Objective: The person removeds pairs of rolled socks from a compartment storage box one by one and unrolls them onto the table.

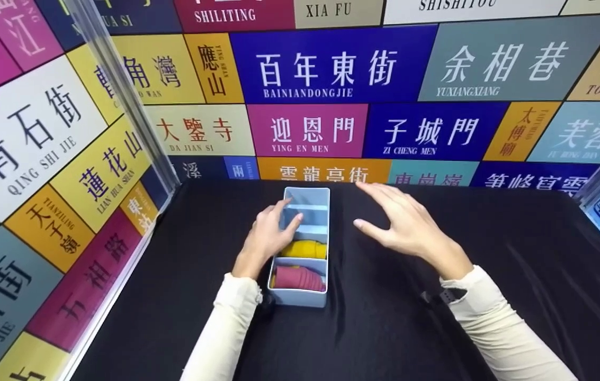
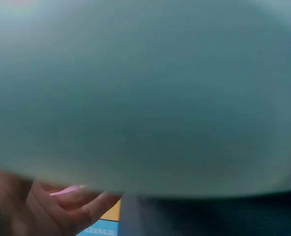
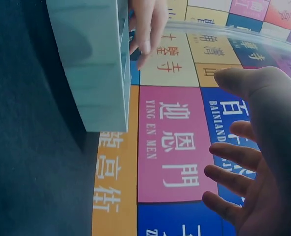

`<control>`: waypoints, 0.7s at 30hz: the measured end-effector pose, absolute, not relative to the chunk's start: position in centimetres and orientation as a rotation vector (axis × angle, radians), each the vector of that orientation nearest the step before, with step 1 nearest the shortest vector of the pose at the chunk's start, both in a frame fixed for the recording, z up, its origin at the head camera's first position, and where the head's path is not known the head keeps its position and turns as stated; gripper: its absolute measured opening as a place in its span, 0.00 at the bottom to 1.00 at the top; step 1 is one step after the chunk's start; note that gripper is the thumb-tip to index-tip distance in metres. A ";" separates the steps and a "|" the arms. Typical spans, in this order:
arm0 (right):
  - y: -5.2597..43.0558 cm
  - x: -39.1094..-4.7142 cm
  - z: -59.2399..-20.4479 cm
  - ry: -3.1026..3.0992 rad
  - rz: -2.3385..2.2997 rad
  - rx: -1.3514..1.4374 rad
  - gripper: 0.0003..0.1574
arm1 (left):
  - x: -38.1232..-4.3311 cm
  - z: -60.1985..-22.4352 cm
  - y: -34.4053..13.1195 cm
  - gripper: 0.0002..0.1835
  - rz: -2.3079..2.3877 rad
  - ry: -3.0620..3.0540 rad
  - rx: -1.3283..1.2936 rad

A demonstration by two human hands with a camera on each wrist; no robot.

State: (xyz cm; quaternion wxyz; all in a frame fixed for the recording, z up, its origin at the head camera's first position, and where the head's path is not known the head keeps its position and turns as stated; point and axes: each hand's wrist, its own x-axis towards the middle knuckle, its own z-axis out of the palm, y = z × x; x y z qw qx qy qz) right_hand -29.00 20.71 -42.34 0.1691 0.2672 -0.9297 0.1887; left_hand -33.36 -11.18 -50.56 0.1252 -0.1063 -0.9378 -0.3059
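Note:
A long light-blue divided box (image 1: 300, 299) stands on the black cloth, its short end toward me. A rolled maroon piece of fabric (image 1: 298, 278), ribbed at one end, lies in the nearest compartment, with a bit of yellow beside it. Behind the divider sits a rolled yellow fabric piece (image 1: 305, 248); the far compartments show their bare walls. My left hand (image 1: 268, 233) is over the box's left rim, thumb and fingers spread above the far compartments. To the right of the box, my right hand (image 1: 405, 222) hovers with fingers extended and thumb apart, holding nothing.
Black cloth (image 1: 384, 328) covers the table. Panels with colourful street-name signs (image 1: 331, 63) rise behind it and on the left (image 1: 24, 143). The box wall (image 2: 145, 98), blurred and close, fills most of the left wrist view.

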 end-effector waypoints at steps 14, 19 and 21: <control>18.5 -27.9 -42.8 -2.579 0.531 0.871 0.43 | -33.6 -52.8 -11.1 0.26 -1.099 -2.614 -0.239; 17.4 -27.4 -43.0 -2.522 0.556 0.951 0.40 | -33.5 -53.2 -11.2 0.25 -1.185 -2.586 -0.167; 17.0 -27.2 -43.1 -2.504 0.567 0.990 0.39 | -33.4 -53.3 -11.2 0.24 -1.218 -2.570 -0.135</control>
